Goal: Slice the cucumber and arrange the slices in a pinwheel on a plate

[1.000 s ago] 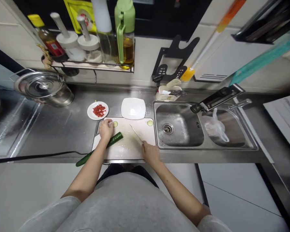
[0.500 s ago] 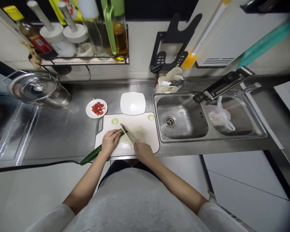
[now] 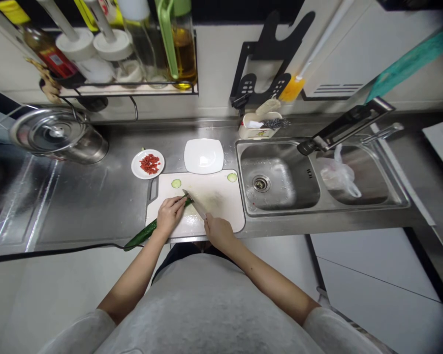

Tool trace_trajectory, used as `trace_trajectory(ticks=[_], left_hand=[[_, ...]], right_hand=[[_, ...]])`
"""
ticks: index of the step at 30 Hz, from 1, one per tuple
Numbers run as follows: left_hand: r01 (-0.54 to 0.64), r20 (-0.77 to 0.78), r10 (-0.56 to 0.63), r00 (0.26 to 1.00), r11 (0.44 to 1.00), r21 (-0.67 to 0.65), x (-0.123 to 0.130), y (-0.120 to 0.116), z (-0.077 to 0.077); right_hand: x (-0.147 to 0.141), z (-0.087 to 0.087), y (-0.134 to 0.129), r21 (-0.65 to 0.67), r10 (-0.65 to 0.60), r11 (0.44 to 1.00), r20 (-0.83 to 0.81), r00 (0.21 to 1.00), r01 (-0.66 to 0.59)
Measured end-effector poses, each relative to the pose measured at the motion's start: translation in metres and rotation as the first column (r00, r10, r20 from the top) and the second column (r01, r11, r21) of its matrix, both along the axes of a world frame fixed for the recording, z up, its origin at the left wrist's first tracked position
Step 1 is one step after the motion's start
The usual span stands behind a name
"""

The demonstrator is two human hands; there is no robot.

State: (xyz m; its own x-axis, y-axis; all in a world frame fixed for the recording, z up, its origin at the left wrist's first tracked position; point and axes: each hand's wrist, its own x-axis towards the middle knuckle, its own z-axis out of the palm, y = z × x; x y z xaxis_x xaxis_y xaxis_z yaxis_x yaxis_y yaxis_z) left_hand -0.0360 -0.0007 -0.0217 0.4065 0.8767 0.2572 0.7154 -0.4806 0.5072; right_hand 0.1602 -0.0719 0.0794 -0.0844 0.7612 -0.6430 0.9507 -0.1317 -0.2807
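Observation:
A long green cucumber (image 3: pixel 143 235) lies slantwise over the front left of the white cutting board (image 3: pixel 221 206), its far end on the board. My left hand (image 3: pixel 170 215) is closed over it near that end. In my right hand (image 3: pixel 219 231) is a kitchen knife (image 3: pixel 198 206), gripped by its handle, which the fingers hide. The blade crosses the cucumber's far end, just beside my left fingertips. One cucumber slice (image 3: pixel 176 183) rests at the board's upper left, another slice (image 3: pixel 232 177) in its upper right corner.
Behind the board are a white square plate (image 3: pixel 204 156) and a small plate (image 3: pixel 136 169) of chopped red pieces. A double sink (image 3: pixel 280 196) adjoins on the right, with a plastic bag (image 3: pixel 338 174) in one basin. A lidded steel pot (image 3: pixel 92 147) stands left.
The knife blade has shifted slightly and turned at the cucumber's end. Both hands keep nearly the same place. The whole view has moved a little.

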Motion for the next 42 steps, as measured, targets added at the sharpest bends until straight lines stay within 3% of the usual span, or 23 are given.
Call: trace_trajectory(ticks=[30, 42], left_hand=[[0.004, 0.000, -0.004, 1.000, 1.000, 0.002, 0.002, 0.000, -0.001], [0.001, 0.002, -0.001, 1.000, 1.000, -0.010, 0.002, 0.001, -0.002]], right_hand=[[0.010, 0.008, 0.013, -0.001, 0.094, 0.996, -0.009, 0.996, -0.094], [0.009, 0.003, 0.013, -0.027, 0.098, 0.995, -0.004, 0.995, -0.098]])
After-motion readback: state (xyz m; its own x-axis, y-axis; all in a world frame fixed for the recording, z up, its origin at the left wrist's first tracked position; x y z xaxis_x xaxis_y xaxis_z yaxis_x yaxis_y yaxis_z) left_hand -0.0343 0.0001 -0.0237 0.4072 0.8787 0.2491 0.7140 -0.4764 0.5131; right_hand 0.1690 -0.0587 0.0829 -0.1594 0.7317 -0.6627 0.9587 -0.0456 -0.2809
